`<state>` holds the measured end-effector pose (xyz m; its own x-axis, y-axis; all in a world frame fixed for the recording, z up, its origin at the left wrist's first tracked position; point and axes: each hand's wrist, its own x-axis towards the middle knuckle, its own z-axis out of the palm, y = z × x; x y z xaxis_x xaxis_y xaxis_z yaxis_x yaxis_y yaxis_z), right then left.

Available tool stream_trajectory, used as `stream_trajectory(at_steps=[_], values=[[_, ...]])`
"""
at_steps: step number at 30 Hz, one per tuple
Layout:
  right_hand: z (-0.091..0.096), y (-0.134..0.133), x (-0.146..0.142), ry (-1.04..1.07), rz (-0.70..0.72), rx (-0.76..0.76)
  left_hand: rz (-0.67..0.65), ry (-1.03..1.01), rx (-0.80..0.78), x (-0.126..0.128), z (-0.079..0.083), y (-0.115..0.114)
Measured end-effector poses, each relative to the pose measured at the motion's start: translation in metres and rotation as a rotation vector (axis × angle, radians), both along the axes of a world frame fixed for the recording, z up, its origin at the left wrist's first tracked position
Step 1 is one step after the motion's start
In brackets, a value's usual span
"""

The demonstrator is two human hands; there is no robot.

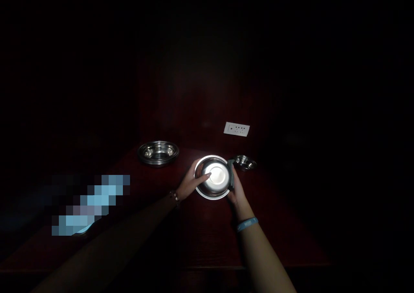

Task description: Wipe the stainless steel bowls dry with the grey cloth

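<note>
A shiny steel bowl (217, 187) is held up over the dark red table, tilted so its round base faces me. My left hand (190, 181) grips its left side, the thumb lying across the outside near the base. On the right edge, my right hand (237, 187) holds a dark grey-green cloth (231, 172) against the rim; its fingers are mostly hidden behind cloth and bowl. Behind my right hand, another steel bowl (246, 162) rests on the table. Farther left stand nested steel bowls (158, 154), apart from both hands.
The dark red table (200, 241) reaches a wall with a white socket panel (236, 129). A bright, pixelated, flat object (93, 204) lies at the left. The table's front edge (200, 267) shows near the bottom. Deep shadow hides both sides.
</note>
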<state>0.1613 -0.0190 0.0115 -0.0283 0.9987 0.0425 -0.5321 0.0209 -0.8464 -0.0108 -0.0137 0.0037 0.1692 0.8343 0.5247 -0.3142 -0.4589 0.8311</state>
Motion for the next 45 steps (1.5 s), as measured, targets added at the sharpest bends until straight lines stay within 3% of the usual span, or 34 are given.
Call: stream_trajectory(at_steps=[4,9,16,25,36,45], values=[[0.0004,0.0031,0.0013,0.012,-0.059,0.008,0.103,0.056,-0.082,0.0011,-0.0040,0.0010],[0.0008,0.0026,0.0019,0.027,-0.093,0.044,0.061,0.035,-0.075,0.0038,-0.0063,0.0025],[0.0045,-0.0014,-0.0001,0.005,0.003,0.035,0.061,0.028,-0.059,0.0035,-0.0046,0.0000],[0.0016,0.0024,0.0017,-0.023,-0.019,0.030,0.056,0.024,-0.064,0.0052,-0.0008,-0.0042],[-0.0011,0.0005,0.0017,0.067,0.103,-0.013,0.187,0.098,-0.076,0.0007,-0.0019,-0.0041],[-0.0010,0.0035,0.0057,0.066,0.065,-0.007,0.088,0.062,-0.061,0.0030,-0.0042,-0.0023]])
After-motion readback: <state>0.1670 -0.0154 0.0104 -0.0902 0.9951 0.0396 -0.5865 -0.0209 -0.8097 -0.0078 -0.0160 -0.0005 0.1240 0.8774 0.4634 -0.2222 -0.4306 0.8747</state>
